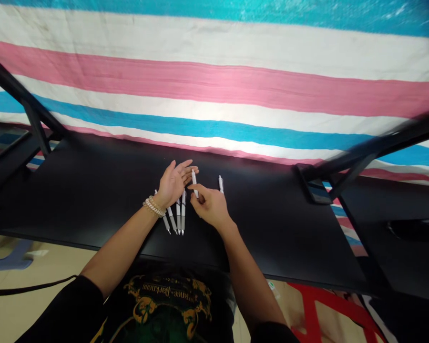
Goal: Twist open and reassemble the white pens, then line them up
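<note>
My left hand [173, 183] is open, palm up and fingers spread, and holds nothing. Just below it, several white retractable pens [175, 214] lie on the black tabletop [271, 228], their metal tips pointing toward me. My right hand [209, 206] pinches another white pen [194, 180] between thumb and fingers, just right of my left fingertips. A single white pen [220, 184] lies apart, to the right of my right hand. Beaded bracelets circle my left wrist.
A striped pink, white and blue tarpaulin [214, 85] hangs behind the table. Black metal frame bars [372, 147] cross both sides. Dark tablets or phones [314, 188] rest at the right and far left. A red stool [318, 309] stands on the floor at lower right.
</note>
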Demonstrator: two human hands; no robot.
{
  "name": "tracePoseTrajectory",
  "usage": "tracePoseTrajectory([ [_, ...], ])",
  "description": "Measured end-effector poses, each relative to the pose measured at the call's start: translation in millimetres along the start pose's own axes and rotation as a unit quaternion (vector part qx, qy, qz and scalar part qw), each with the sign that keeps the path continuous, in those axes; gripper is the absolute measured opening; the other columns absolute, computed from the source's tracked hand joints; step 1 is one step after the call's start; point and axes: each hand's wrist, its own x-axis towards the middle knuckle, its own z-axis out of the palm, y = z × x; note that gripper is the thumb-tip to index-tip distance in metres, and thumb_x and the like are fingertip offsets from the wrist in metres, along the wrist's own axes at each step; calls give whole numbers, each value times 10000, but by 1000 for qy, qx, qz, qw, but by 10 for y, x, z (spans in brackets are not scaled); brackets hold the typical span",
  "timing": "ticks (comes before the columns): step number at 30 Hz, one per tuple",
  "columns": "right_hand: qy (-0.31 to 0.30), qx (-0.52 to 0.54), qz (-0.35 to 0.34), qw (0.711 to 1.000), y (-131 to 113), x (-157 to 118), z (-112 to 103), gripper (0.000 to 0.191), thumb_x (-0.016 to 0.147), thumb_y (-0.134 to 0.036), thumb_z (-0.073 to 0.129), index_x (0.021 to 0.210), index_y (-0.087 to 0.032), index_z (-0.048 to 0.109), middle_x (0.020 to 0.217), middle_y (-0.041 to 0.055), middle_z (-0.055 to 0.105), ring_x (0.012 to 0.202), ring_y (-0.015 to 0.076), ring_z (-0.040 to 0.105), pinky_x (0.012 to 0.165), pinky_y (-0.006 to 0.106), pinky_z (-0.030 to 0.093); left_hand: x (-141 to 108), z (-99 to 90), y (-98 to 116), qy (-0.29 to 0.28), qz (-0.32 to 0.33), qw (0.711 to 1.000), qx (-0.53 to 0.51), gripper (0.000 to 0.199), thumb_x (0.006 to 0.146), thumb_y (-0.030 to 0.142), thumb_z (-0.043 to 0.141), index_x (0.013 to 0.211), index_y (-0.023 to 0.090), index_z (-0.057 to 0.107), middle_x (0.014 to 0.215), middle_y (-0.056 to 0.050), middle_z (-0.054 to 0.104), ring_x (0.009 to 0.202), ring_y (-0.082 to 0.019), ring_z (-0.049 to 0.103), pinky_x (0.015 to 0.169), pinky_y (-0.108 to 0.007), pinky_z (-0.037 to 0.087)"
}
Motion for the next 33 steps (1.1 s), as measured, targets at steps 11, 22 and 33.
tracePoseTrajectory([
  [11,-89,-34,-67,993,-117,10,37,205,923,-276,528,1061,-224,670,733,16,603,709,156,543,664,257,383,105,-195,89,66,126,986,82,450,895,521,427,1119,206,659,1240,-90,649,1216,-242,567,925,-335,413],
  [22,-35,-175,16,984,211,0,-74,338,822,-81,500,1089,-205,667,998,121,518,938,262,477,750,347,432,99,-219,101,82,122,989,31,343,881,449,488,951,188,698,1018,-69,668,826,-151,636,685,-262,453],
  [33,-244,43,-34,968,-166,-27,43,70,880,-221,582,833,-196,628,572,-49,524,504,91,437,560,227,287,98,-203,117,90,121,987,45,359,889,460,462,844,176,676,908,-69,655,711,-132,615,643,-259,462],
])
